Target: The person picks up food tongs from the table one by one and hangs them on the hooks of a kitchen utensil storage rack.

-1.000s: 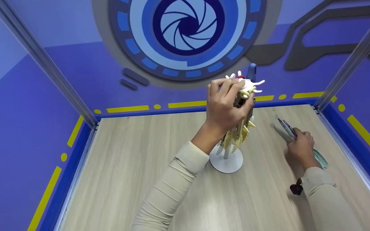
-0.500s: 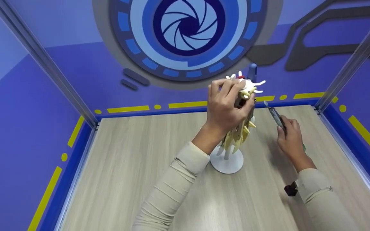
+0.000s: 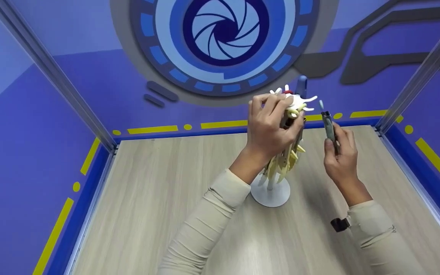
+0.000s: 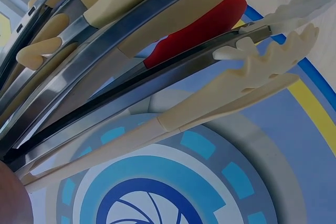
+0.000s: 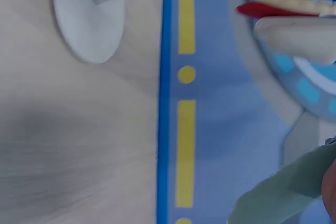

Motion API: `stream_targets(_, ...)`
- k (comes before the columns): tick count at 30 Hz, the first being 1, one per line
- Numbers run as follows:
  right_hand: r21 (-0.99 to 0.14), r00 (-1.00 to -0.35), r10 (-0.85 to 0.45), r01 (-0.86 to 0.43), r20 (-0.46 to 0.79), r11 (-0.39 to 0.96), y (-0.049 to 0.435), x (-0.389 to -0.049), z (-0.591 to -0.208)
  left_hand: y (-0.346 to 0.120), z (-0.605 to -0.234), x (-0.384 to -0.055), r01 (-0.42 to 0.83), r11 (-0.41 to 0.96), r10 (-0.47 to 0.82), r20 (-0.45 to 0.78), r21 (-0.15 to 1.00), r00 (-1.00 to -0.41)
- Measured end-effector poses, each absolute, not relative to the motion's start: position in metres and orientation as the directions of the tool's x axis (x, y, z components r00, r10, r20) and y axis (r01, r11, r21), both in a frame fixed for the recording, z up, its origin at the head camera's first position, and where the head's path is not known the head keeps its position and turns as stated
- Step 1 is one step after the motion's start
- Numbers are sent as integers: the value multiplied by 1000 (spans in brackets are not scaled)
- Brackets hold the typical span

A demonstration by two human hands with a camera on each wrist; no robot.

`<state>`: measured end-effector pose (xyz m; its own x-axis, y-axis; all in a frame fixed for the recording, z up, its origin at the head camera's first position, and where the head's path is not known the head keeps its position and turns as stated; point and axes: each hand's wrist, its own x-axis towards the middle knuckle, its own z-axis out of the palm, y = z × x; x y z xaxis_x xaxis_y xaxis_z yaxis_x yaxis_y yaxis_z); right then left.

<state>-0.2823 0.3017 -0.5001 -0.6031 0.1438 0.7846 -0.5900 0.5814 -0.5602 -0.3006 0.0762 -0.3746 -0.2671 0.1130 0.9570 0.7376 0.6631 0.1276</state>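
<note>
A white stand (image 3: 298,101) with curved hooks at its top holds several hanging tongs (image 3: 281,164), mostly cream-tipped. My left hand (image 3: 266,124) grips the stand's top among the hooks. In the left wrist view, metal tongs with cream heads (image 4: 231,90) and one with a red head (image 4: 202,31) hang close together. To the right of the stand, my right hand (image 3: 342,156) holds green tongs (image 3: 329,130) upright, their loop end up and apart from the hooks. The tongs' green head (image 5: 278,195) shows in the right wrist view. My left fingers hide part of the hooks.
The stand's round white base (image 3: 270,196) rests on the wooden table (image 3: 174,191). Blue printed panels (image 3: 82,95) rise behind and at both sides, with metal posts (image 3: 418,68) at the corners. A blue handle end (image 3: 301,86) sticks up behind the hooks.
My right hand has lifted the green tongs off the table at the right, moved them left towards the stand's top and turned them upright. My left hand stays at the stand's top.
</note>
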Motion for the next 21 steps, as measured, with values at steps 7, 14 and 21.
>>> stream_targets(7,-568,-571,172,-641,802,516,285,-270,-477,77,-374,-300,737,663,114,955,131,-273)
stream_targets(14,-580,-561,199,-660,803,478,273,-266,-462,75,-375,-300,737,662,111,956,134,-273)
stream_targets(21,-590,-566,203,-671,799,450,265,-258,-451,75,-374,-300,736,664,109,956,134,-272)
